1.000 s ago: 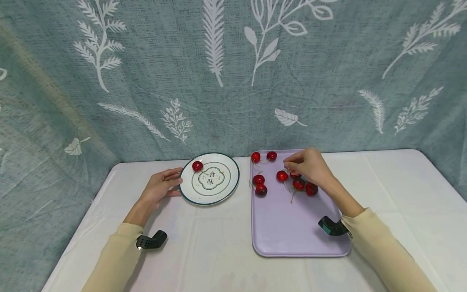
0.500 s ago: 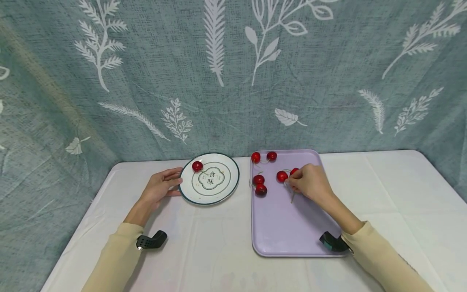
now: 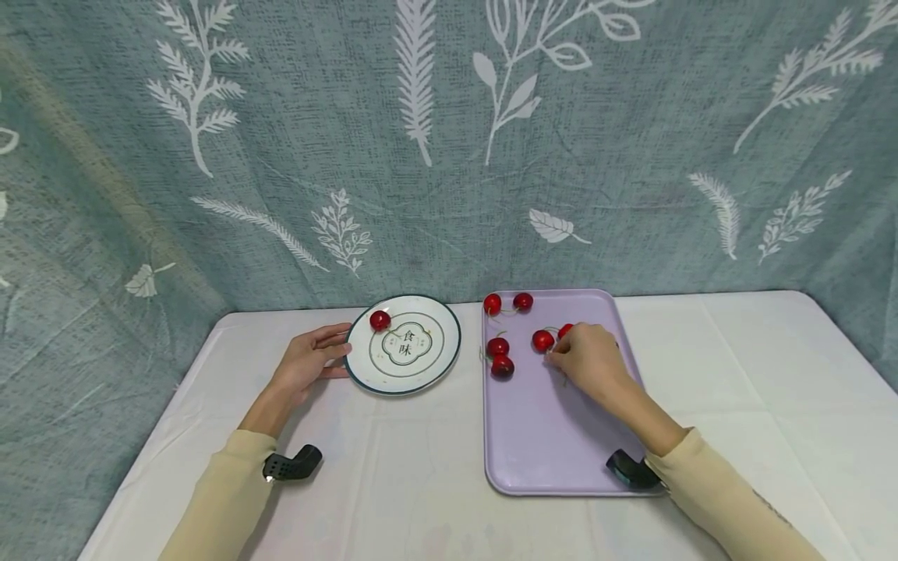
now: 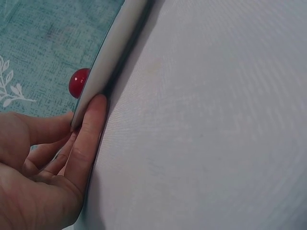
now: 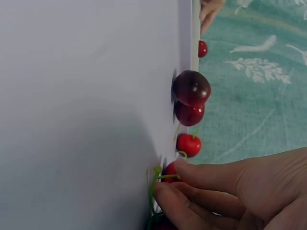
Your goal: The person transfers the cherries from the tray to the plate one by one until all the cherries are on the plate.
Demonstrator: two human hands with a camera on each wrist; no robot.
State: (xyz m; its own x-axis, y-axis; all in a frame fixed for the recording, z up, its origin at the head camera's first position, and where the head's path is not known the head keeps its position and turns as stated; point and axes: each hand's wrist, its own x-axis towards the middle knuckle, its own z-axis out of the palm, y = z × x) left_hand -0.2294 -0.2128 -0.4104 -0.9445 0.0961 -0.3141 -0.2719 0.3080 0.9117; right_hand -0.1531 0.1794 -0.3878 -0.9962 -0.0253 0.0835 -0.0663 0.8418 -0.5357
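My left hand [image 3: 303, 362] grips the near-left side of a round white plate [image 3: 436, 362] with a dark rim, thumb at the edge and fingers at the side, as the left wrist view shows. One red cherry [image 3: 380, 320] lies on the plate. Over the lilac tray [image 3: 540, 444], my right hand [image 3: 592, 362] is bent down among cherries. In the right wrist view its thumb and forefinger pinch a green cherry stem [image 5: 152, 191]. A dark cherry [image 5: 162, 224] shows below, mostly cut off. Beside the fingertips sits a bright red cherry [image 3: 543, 340]; another [image 3: 565, 330] is partly hidden by the hand.
Two cherries [image 3: 501, 367] sit together along the tray's left side, and two more [image 3: 522, 301] lie in its far left corner. A white cloth [image 3: 421, 467] covers the table. Behind it hangs a green curtain [image 3: 449, 234] with white leaf prints.
My right hand has come down and toward me from the far cherries onto the nearer ones, its fingertips now at a stem. The left hand and the plate have stayed put.
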